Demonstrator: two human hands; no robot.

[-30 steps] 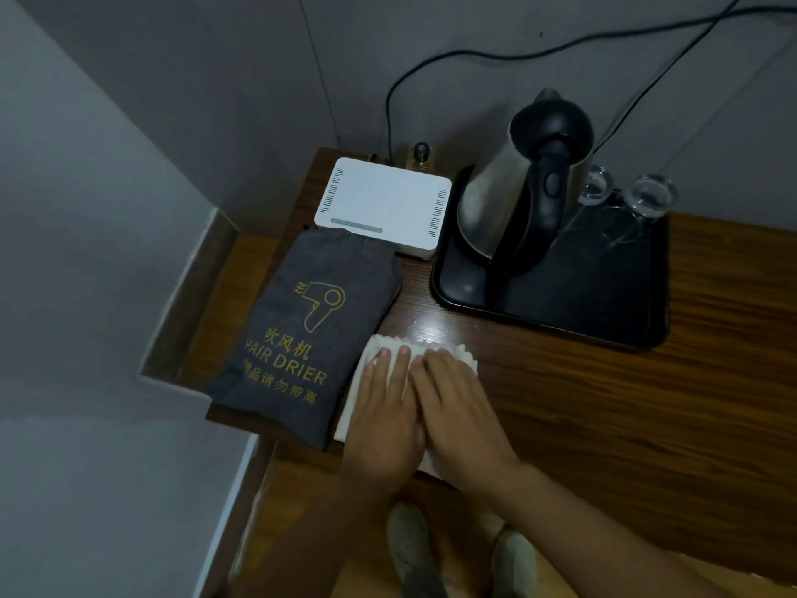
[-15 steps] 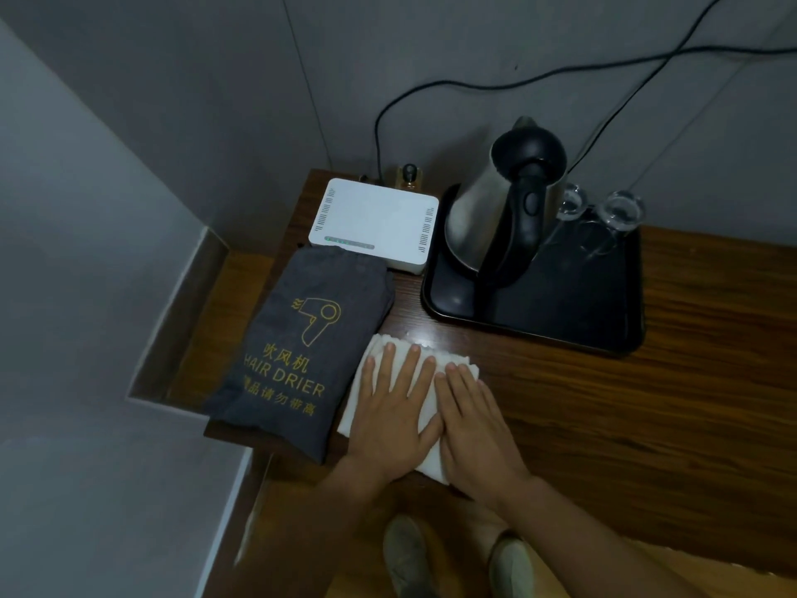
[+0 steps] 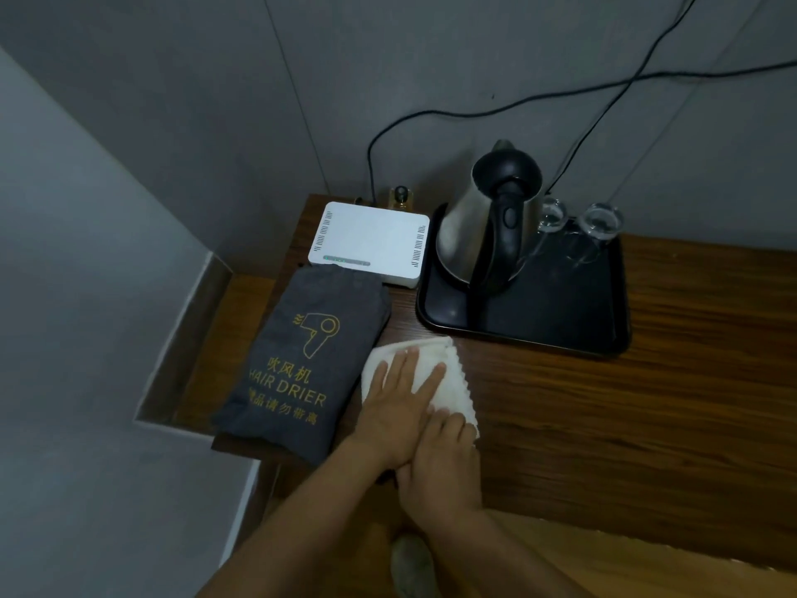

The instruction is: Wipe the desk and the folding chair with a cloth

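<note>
The person stands at the near edge of a dark wooden tabletop (image 3: 625, 425) with both hands down on a folded white cloth (image 3: 453, 381). The cloth lies flat on the wood towards the left end. Its left edge is just beside a grey drawstring bag (image 3: 302, 360) printed in gold with a hair drier and the words HAIR DRIER. Its far corner comes close to the front rim of a black tray (image 3: 560, 308); I cannot tell whether the two touch.

The left hand (image 3: 401, 407) is spread palm down over the middle of the cloth, fingers straight and a little apart, pressing rather than grasping. The right hand (image 3: 444, 463) lies flat too, tucked against the thumb side of the left hand, with its fingers resting on the cloth's near right edge. Neither hand is clenched or gripping anything.

On the tray stands a steel electric kettle (image 3: 487, 226) with a black lid and handle, and behind it are two clear glasses (image 3: 601, 222). A white router (image 3: 371, 241) sits to the left of the tray, at the back by the grey wall, with the top of the bag touching its front edge. Black cables (image 3: 474, 112) trail across the wall. Below the tabletop edge, the toe of a light shoe (image 3: 409, 563) shows on the floor.
</note>
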